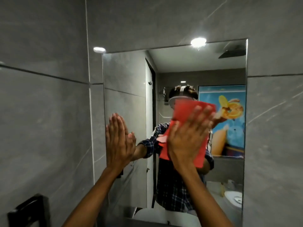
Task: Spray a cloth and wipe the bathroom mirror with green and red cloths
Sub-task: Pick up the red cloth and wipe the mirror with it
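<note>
The bathroom mirror hangs on a grey tiled wall and fills the middle of the view. My right hand lies flat on a red cloth, pressing it against the glass near the mirror's centre; both look motion-blurred. My left hand rests flat on the glass at the mirror's left edge, fingers together, holding nothing. No green cloth or spray bottle is in sight. The mirror reflects a person in a plaid shirt behind the cloth.
Grey tiled walls surround the mirror. A black fixture juts from the wall at lower left. A white basin edge shows below the mirror. The reflection holds a colourful poster, a door and ceiling lights.
</note>
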